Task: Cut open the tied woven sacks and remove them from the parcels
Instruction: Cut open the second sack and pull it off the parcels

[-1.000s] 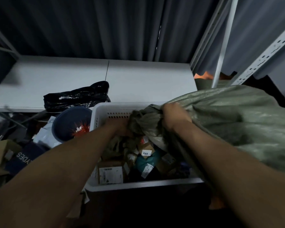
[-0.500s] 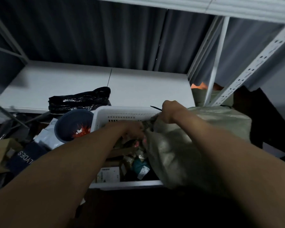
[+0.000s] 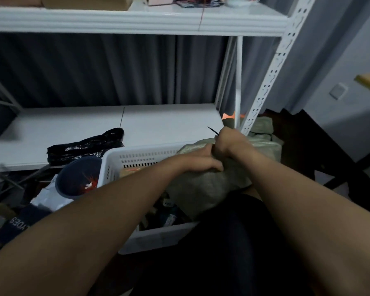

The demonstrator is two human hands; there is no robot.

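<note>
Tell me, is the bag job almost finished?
Partly. Done: parcels already lie loose in the white slotted plastic basket. In hand: the left hand and right hand both grip the bunched, limp grey-green woven sack over the basket; a thin dark point sticks out of the right fist. Left: another grey-green sack sits behind the shelf post.
</note>
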